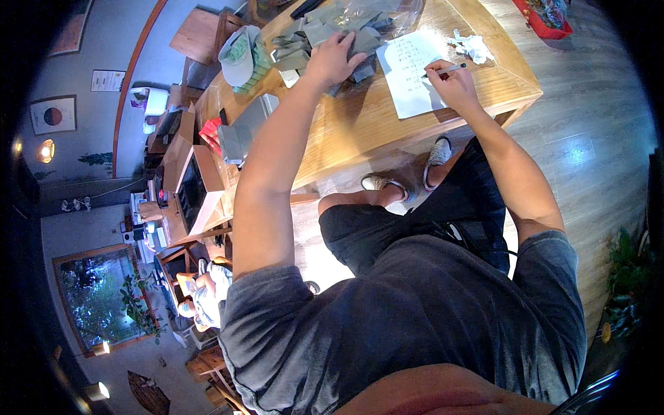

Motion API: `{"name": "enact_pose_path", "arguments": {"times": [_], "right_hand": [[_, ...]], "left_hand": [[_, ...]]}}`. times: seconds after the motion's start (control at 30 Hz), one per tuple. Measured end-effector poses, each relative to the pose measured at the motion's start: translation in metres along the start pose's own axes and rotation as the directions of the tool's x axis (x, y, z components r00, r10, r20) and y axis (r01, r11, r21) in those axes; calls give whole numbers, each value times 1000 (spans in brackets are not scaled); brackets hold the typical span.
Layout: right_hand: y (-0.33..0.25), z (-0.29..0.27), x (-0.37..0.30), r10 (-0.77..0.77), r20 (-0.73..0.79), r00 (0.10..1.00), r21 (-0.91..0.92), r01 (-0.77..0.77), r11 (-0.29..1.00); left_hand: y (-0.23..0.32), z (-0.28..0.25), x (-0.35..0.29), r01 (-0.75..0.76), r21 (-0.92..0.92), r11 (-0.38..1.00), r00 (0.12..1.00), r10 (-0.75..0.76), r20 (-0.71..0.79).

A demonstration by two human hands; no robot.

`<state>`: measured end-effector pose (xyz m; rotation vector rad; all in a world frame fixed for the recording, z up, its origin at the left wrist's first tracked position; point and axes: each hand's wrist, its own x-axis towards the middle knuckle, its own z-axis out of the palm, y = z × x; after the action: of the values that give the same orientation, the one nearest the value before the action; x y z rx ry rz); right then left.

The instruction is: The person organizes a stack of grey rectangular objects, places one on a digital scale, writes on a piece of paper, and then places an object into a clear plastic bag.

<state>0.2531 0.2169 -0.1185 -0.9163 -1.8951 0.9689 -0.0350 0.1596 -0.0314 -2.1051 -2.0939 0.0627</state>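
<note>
Head view: handwriting on loose paper. A white sheet (409, 104) is laid flat on the wooden worktop (346, 142) and is taken as the landmark for places. Its upper part is filled with handwritten lines; its lower part is left blank. At the sheet's right edge, a pen (454, 68) is held in the narrow grip of the right hand (454, 86), the tip being directed at the written lines; whether the paper is touched by it cannot be told. Left of the sheet, the left hand (333, 61) is laid, its grip spread wide, over a heap of grey folded pieces (294, 45), so the paper is not steadied by it. Crumpled clear wrapping (472, 48) is seen on the sheet's right side. For neat strokes, the paper is probably best braced under the heel of the writing hand, and light pressure is advised lest the sheet be slid. Even line spacing should be sought, and loose wrapping should not be allowed onto the page.
</note>
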Motion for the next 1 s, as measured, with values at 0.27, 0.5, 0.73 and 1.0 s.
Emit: {"name": "enact_pose_path", "arguments": {"times": [0.27, 0.5, 0.73, 1.0], "right_hand": [[11, -2, -1, 49, 36, 998, 58, -51, 997], [13, 2, -1, -40, -29, 999, 10, 40, 999], [20, 3, 1, -26, 10, 1000, 56, 26, 998], [22, -1, 0, -13, 19, 1000, 42, 12, 999]], "left_hand": [[35, -2, 4, 138, 18, 990, 977, -139, 163], [21, -17, -17, 182, -292, 939, 981, -192, -6], [-31, -45, -92, 468, -408, 784, 820, -557, -131], [-125, -67, -179, 669, -69, 740, 734, -672, -98]]}}
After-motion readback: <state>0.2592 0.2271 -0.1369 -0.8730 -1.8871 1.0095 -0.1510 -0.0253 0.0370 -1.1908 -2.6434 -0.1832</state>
